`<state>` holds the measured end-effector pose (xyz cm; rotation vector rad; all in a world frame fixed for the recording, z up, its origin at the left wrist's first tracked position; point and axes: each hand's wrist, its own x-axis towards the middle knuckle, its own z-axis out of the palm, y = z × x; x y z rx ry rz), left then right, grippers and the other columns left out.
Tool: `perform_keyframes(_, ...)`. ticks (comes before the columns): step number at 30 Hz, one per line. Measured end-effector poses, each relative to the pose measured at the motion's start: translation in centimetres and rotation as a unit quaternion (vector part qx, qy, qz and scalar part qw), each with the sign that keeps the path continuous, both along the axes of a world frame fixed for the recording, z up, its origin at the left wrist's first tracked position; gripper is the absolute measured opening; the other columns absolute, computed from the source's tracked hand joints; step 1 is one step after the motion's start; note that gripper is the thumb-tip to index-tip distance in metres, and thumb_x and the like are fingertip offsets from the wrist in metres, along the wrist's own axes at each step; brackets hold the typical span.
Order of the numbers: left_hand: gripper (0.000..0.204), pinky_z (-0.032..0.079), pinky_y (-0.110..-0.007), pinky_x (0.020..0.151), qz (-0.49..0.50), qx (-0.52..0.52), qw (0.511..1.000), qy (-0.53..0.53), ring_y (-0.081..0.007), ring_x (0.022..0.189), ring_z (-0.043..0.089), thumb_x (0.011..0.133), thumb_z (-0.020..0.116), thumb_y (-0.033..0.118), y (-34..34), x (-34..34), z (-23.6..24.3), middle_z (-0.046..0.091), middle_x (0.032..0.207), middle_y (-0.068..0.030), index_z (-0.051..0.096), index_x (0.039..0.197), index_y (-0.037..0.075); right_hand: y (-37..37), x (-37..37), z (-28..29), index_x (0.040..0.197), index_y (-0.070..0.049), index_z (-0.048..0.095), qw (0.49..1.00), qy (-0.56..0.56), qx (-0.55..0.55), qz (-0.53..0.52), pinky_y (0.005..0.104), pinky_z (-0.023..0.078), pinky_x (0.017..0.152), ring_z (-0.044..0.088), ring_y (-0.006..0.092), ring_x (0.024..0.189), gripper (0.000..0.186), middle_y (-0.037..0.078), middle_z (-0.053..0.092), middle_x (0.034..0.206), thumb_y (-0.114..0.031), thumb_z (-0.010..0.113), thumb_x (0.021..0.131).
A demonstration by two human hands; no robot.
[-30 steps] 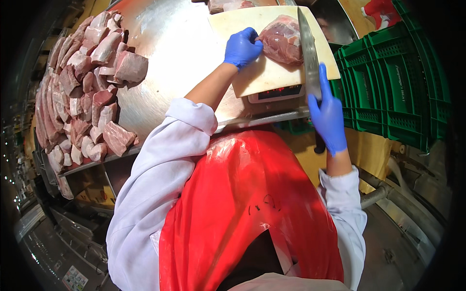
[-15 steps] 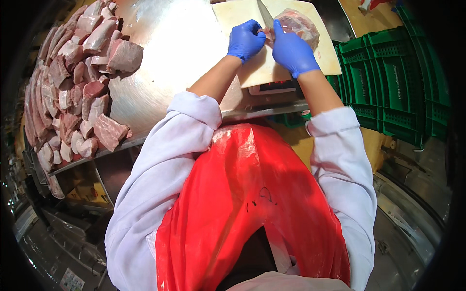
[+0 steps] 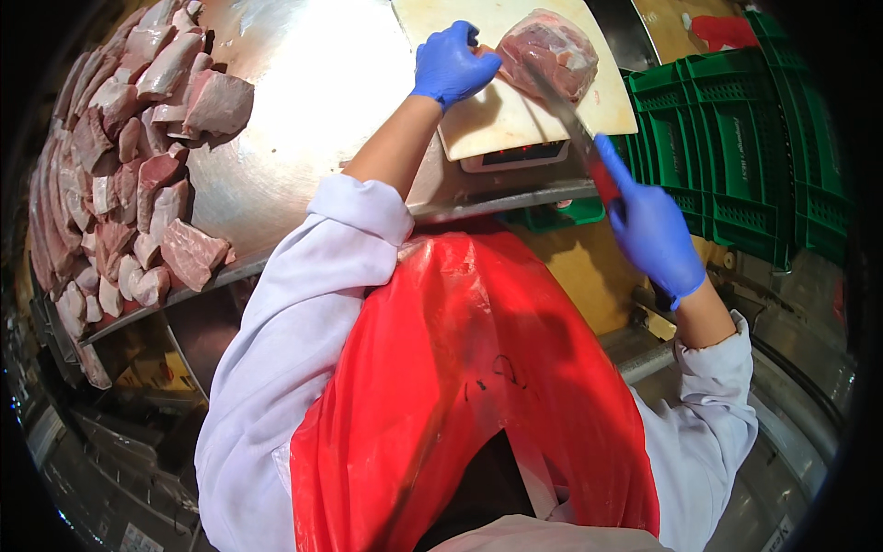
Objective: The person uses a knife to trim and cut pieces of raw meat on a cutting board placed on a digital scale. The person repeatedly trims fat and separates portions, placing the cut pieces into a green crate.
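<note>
On the white cutting board point(image 3: 497, 115) lies a rounded piece of raw meat point(image 3: 558, 51), pink with pale fat. My left hand point(image 3: 454, 66), in a blue glove, is closed at its left edge, the fingertips pinching what looks like a flap of it. My right hand point(image 3: 655, 230), also gloved in blue, is wrapped round the red handle of a knife point(image 3: 578, 129), index finger stretched along it. The blade points up and left, its tip end over the meat. The exact contact of blade and meat is blurred.
Many cut meat pieces point(image 3: 120, 175) cover the left side of the steel table point(image 3: 276, 138). A scale point(image 3: 515, 158) shows under the board's near edge. Green crates point(image 3: 736, 156) stand at the right, and a red item point(image 3: 722, 32) lies behind them.
My right hand has drawn back toward me and to the right with the knife, away from my left hand. My left hand has shifted slightly left and nearer the meat.
</note>
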<state>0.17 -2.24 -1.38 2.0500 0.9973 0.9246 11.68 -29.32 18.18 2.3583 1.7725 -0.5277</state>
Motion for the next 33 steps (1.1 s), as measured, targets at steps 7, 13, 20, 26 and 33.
perform_keyframes(7, 0.02, 0.047, -0.047, 0.089, -0.039, 0.048, 0.984, 0.169, -0.0326, 0.094, 0.07, 0.084, 0.066, 0.03, -0.3, 0.6, -0.1, 0.076, 0.092, -0.0101, 0.075, 0.093, 0.014, 12.1, 1.8, -7.5, 0.155, -0.015, 0.04, 0.962, 0.088, 0.256, -0.047, 0.0459, 0.058, 0.07, 0.071, 0.0392, 0.067, 0.061, 0.027, 0.069, 0.082, -0.022, 0.055, 0.097)
perform_keyframes(13, 0.017, 0.046, -0.046, 0.086, -0.01, 0.074, 0.985, 0.158, -0.0317, 0.09, 0.069, 0.084, 0.067, 0.028, -1.0, 0.3, -0.4, 0.075, 0.087, -0.0103, 0.075, 0.088, 0.013, 14.3, -0.5, -9.8, 0.153, -0.008, 0.041, 0.99, 0.035, 0.136, -0.025, 0.0511, 0.057, 0.074, 0.072, 0.0415, 0.079, 0.059, 0.027, 0.072, 0.094, -0.019, 0.053, 0.096)
perform_keyframes(20, 0.016, 0.051, -0.047, 0.083, 0.002, 0.105, 0.978, 0.181, -0.0333, 0.086, 0.071, 0.082, 0.068, 0.027, -0.8, -0.1, -0.4, 0.075, 0.085, -0.0119, 0.075, 0.084, 0.013, 1.7, 1.9, -8.1, 0.163, -0.011, 0.023, 0.981, -0.124, 0.053, 0.143, 0.0483, 0.055, 0.059, 0.068, 0.0348, 0.066, 0.084, 0.018, 0.068, 0.078, -0.003, 0.056, 0.087)
perform_keyframes(26, 0.017, 0.056, -0.045, 0.077, 0.036, 0.154, 0.977, 0.14, -0.0357, 0.081, 0.071, 0.08, 0.069, 0.024, 4.3, -2.2, -0.8, 0.073, 0.085, -0.0166, 0.073, 0.084, 0.007, -9.8, 7.5, -5.4, 0.165, -0.024, 0.021, 0.975, -0.17, -0.033, 0.14, 0.0478, 0.052, 0.052, 0.064, 0.0334, 0.058, 0.091, 0.015, 0.061, 0.072, -0.005, 0.061, 0.085)
perform_keyframes(33, 0.009, 0.053, -0.031, 0.064, -0.065, -0.354, 0.836, -0.413, -0.0163, 0.068, 0.06, 0.096, 0.052, 0.007, 1.1, 1.2, 2.6, 0.063, 0.08, -0.0086, 0.059, 0.093, 0.002, -18.3, 11.5, -8.7, 0.161, -0.02, 0.034, 0.961, 0.069, 0.253, -0.09, 0.0495, 0.051, 0.059, 0.063, 0.0396, 0.061, 0.078, 0.023, 0.063, 0.073, -0.007, 0.062, 0.089)
